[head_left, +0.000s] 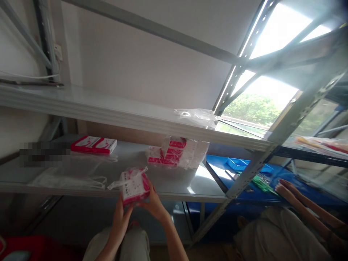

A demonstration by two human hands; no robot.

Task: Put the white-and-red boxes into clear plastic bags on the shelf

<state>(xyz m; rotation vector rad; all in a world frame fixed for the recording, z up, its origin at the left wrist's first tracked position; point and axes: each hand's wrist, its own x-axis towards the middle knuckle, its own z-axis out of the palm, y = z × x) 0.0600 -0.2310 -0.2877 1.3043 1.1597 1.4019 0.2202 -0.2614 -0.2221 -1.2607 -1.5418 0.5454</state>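
Between my two hands, at the front edge of the lower shelf, is a red and white box in a clear plastic bag [134, 185]. The bag's knotted or twisted ends stick out at its upper left and top. My left hand [123, 214] grips the box from the lower left, fingers partly hidden. On the right side and underneath, my right hand [153, 204] is closed on the same box. Flat clear plastic bags [70, 174] lie on the shelf to the left. Beyond them rests a red and white box [94, 145].
More bagged red and white boxes [174, 152] sit further back on the lower shelf [163, 185]. A clear plastic bag [197, 116] lies on the upper shelf [122, 110]. At right, another person's hands [288, 188] are near a green bag [262, 183] and blue tray [239, 164].
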